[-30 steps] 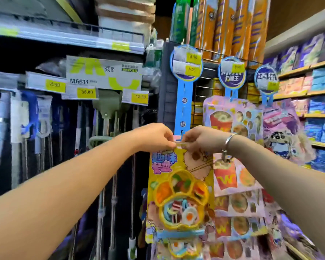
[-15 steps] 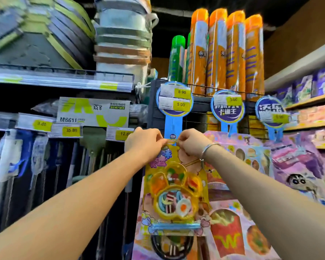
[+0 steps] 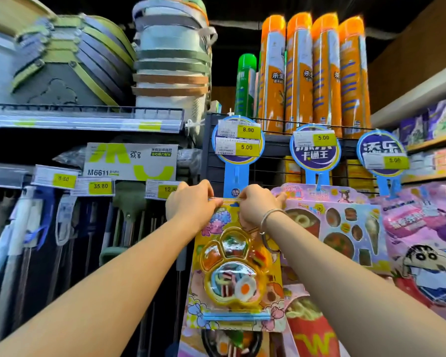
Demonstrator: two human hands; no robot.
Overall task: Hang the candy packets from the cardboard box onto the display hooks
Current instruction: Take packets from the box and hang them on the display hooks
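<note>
A yellow candy packet [image 3: 233, 274] with a paw-shaped tray of sweets hangs in front of the left blue display strip [image 3: 236, 180]. My left hand [image 3: 189, 203] pinches its top left corner and my right hand [image 3: 258, 206] pinches its top right corner, holding the top edge against the strip just below a hook. A silver bangle sits on my right wrist. More candy packets hang to the right: a pink one [image 3: 335, 222] on the middle strip and a purple cartoon one [image 3: 422, 243] on the right strip. The cardboard box is out of view.
Orange spray cans [image 3: 312, 73] and a green can [image 3: 245, 83] stand on the shelf above the strips. Stacked buckets [image 3: 173, 55] and basins [image 3: 62, 63] fill the upper left shelf. Mop handles [image 3: 65, 228] hang at left under yellow price tags. Boxed goods line shelves at far right.
Both hands have lifted the yellow packet higher up the blue strip, and my view has tilted upward, bringing the spray cans and buckets into sight.
</note>
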